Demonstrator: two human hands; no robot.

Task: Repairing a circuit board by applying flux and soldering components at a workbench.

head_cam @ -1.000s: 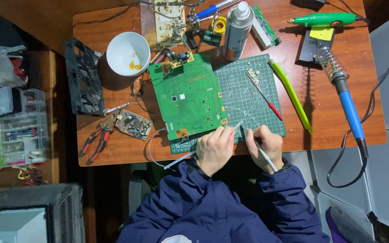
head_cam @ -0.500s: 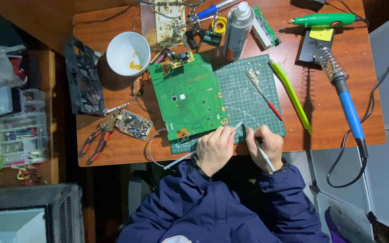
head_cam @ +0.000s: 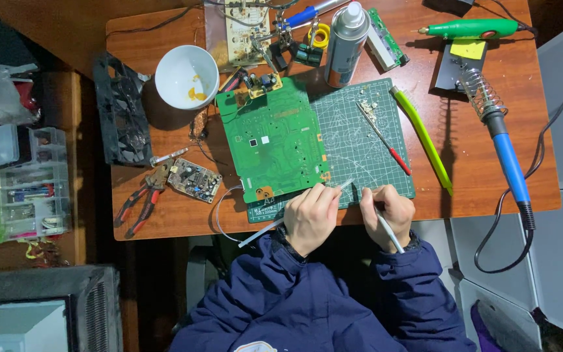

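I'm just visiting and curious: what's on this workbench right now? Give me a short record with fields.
Setting: wooden desk seen from above
Person: seated, dark blue jacket
Left hand: holds a thin white tool at the near edge of the cutting mat
Right hand: grips a white pen-like tool
Main item: green circuit board lying partly on the mat
On the mat: red-handled screwdriver
Right side: blue-handled soldering iron in a coil stand
Left side: white bowl, red pliers, small circuit board
Far edge: spray can
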